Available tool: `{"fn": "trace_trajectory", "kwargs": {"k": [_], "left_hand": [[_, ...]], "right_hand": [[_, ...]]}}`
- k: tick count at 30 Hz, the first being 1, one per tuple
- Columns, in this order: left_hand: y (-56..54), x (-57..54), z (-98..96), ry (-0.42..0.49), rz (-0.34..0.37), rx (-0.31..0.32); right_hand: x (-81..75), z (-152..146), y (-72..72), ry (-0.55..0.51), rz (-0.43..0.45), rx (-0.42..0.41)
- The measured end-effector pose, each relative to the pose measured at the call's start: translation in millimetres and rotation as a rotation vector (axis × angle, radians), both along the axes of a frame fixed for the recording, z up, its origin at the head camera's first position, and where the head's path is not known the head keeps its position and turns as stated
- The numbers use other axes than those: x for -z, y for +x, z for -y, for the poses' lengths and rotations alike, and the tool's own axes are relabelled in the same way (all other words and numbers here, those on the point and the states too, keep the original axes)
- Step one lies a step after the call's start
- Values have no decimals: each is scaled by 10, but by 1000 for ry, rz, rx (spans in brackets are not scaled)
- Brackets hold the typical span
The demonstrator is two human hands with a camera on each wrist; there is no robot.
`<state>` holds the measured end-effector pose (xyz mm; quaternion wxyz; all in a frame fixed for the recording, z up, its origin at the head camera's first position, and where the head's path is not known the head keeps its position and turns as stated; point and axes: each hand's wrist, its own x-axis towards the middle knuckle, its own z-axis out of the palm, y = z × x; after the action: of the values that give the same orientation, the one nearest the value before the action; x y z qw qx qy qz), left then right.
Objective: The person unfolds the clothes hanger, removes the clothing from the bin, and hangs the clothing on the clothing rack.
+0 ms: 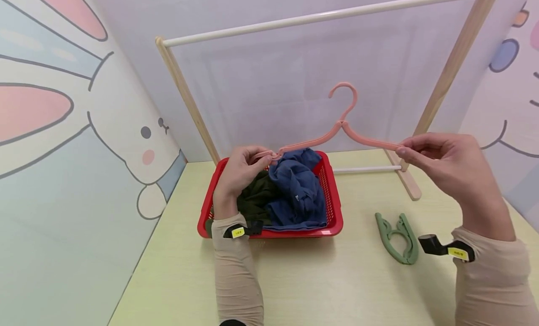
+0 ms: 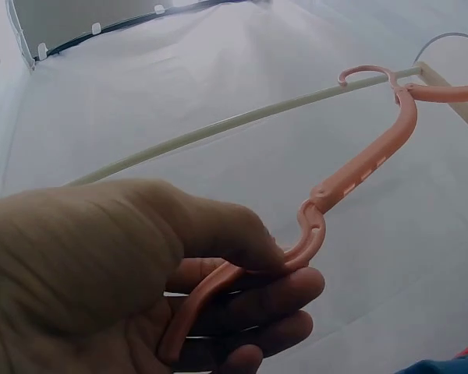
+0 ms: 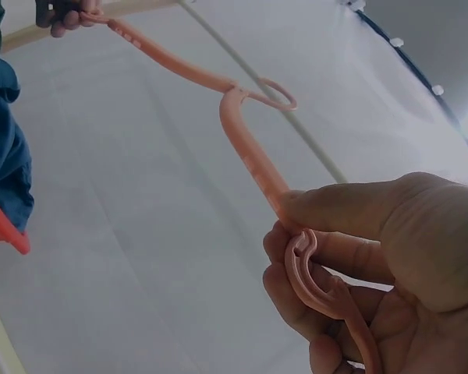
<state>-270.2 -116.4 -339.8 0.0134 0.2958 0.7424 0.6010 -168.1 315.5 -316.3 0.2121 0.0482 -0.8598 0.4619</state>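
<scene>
A pink folding hanger (image 1: 311, 142) is held up in the air between both hands, its hook pointing upward and its two arms spread. My left hand (image 1: 242, 174) pinches the left arm of the hanger between thumb and fingers, above the basket. At the other end, my right hand (image 1: 448, 164) grips the right arm near its joint. In the right wrist view the curved end piece (image 3: 316, 284) of the hanger lies inside the curled fingers. The left wrist view shows the other end piece (image 2: 210, 292) running across the left palm.
A red basket (image 1: 334, 213) holds a blue garment (image 1: 296, 190) and a dark green garment (image 1: 257, 195). On the table to the right lies a folded green hanger (image 1: 397, 237). Behind stands a wooden rack with a white rail (image 1: 294, 21). Rabbit-painted panels (image 1: 126, 129) flank the table.
</scene>
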Motion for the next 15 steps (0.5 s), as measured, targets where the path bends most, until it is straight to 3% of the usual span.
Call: {"fn": "trace_trajectory", "kwargs": {"k": [8, 15], "left_hand": [[26, -14, -15, -40, -27, -75], [18, -6, 23, -68, -63, -71]], "right_hand": [[-6, -6, 12, 29, 68, -28], [-16, -57, 25, 76, 40, -23]]}}
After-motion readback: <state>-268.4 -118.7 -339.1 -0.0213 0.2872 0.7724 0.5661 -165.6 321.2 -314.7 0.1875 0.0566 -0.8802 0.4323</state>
